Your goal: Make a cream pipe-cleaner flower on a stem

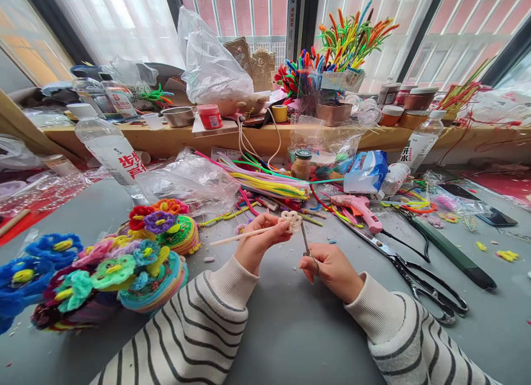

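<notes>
Pinched in my left hand [261, 237] is a cream-white pipe-cleaner flower [290, 221] with several looped petals. Its pale straight stem [238, 237] sticks out to the left, past the back of my fingers. My right hand [332, 267] is closed around a small pair of scissors [306, 242], fingers in the handle loops. The blades point up and touch or nearly touch the flower's right edge; whether they are parted I cannot tell. Both hands are raised over the grey table [286, 329].
Colourful fuzzy flowers [112, 269] crowd the left. Large black-handled shears [415, 280], a pink glue gun [360, 208] and a dark green bar [456, 252] lie right. Behind are pipe cleaners [269, 183], a small jar [301, 165], water bottles [105, 147] and a cluttered ledge [166, 139].
</notes>
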Motion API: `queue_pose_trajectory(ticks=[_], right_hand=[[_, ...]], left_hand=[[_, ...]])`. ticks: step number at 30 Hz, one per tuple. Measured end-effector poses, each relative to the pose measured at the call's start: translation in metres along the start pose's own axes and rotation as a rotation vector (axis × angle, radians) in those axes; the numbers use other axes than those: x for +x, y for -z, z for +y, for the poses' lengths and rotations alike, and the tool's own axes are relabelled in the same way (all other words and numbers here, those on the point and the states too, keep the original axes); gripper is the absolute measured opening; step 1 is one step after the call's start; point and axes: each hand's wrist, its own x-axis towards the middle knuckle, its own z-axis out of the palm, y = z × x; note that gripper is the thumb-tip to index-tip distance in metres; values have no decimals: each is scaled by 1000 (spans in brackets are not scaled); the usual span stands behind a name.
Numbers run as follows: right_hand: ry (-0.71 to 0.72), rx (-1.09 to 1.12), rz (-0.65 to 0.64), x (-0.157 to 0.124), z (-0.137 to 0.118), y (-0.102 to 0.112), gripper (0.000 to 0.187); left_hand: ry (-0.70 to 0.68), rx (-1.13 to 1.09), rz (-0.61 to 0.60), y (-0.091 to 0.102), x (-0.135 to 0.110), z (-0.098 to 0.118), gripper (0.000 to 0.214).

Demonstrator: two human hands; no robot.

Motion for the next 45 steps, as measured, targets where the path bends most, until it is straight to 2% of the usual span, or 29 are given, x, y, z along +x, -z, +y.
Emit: queue_pose_trajectory(ticks=[5,8,13,17,23,40,45], right_hand=[[21,26,7,0,1,0,58],[22,38,-6,0,2,0,59],[40,36,-104,0,2,1,63],[13,13,-184,-1,-1,1,64],[28,32,-240,-3,-3,1,63],[59,97,-212,-2,0,-1,57],[108,148,-261,-3,1,-2,60]], left_hand=[[-23,-14,25,1,0,-1,13],[-13,-57,1,2,0,1,12],[21,-150,26,1,1,3,14],[44,-139,66,-1,2,3,19],[70,-99,35,-3,1,3,22],[92,-86,49,-3,2,2,22],[97,-97,58,-5,1,3,22]])
